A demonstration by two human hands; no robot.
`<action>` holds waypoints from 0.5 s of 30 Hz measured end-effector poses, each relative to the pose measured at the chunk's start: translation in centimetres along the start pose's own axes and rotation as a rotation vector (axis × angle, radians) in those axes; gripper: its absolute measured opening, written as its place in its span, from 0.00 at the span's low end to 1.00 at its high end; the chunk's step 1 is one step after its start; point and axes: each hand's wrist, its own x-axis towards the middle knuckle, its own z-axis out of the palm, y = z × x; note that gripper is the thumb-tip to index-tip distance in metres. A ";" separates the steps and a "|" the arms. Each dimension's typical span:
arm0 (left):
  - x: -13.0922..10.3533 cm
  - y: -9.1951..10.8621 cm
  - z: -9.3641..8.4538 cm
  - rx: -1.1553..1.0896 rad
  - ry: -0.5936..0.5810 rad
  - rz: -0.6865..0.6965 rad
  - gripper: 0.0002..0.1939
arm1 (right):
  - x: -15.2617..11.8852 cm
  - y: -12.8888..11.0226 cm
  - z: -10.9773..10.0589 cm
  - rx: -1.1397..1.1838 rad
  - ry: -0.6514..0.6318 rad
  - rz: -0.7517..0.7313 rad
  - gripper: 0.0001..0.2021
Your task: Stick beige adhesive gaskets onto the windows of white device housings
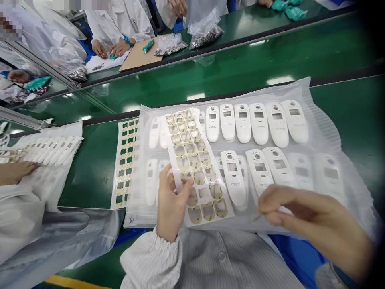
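Observation:
A clear sheet of yellowish adhesive rings is pinched at its left side by my left hand, tilted above the foam sheet. On the right, my right hand is blurred, its thumb and index finger pressed together around a thin item too small to name, over the lower row of white casings. Those white casings with small windows lie in two rows on the translucent foam sheet. Some casings show only faintly through the foam. Another sheet of square stickers lies left of the foam, partly covered.
A neighbour's hand rests by more white parts at the left. Across the green conveyor, people in white coats work near bags of small metal parts and cardboard. A metal frame post stands upper left.

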 end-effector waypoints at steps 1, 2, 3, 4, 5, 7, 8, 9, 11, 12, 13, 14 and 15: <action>-0.2 -0.3 -0.2 0.091 0.102 0.110 0.35 | 0.4 0.3 -0.4 -0.056 0.012 0.099 0.06; -0.4 -0.5 -0.3 0.195 0.202 0.227 0.36 | 0.9 0.5 -0.7 -0.110 0.019 0.167 0.08; -0.8 -0.6 -0.2 0.298 0.275 0.347 0.35 | 1.5 0.8 -0.9 -0.153 0.021 0.200 0.10; -1.2 -0.7 0.0 0.383 0.299 0.464 0.32 | 2.1 1.0 -1.0 -0.185 0.022 0.209 0.11; -1.6 -0.6 0.4 0.436 0.276 0.565 0.27 | 2.7 1.1 -1.1 -0.205 0.019 0.205 0.11; -2.4 -0.3 1.5 0.454 0.132 0.687 0.18 | 3.8 1.2 -1.1 -0.213 -0.002 0.213 0.12; -2.6 0.0 2.1 0.430 0.044 0.704 0.15 | 4.4 1.3 -1.1 -0.201 -0.013 0.228 0.13; -2.7 0.2 2.8 0.397 -0.029 0.695 0.14 | 4.9 1.3 -1.1 -0.184 -0.023 0.244 0.13; -2.6 0.5 3.9 0.337 -0.096 0.653 0.12 | 5.7 1.3 -1.1 -0.141 -0.024 0.267 0.15; -2.5 0.5 4.4 0.317 -0.102 0.647 0.12 | 6.1 1.3 -1.1 -0.123 -0.012 0.279 0.16; -2.4 0.5 4.7 0.307 -0.099 0.657 0.11 | 6.4 1.4 -1.1 -0.107 0.003 0.296 0.17; -2.4 0.4 5.0 0.310 -0.096 0.680 0.10 | 6.7 1.5 -1.1 -0.095 0.021 0.321 0.18; -2.4 0.2 5.2 0.323 -0.100 0.712 0.10 | 6.9 1.6 -1.1 -0.086 0.037 0.347 0.18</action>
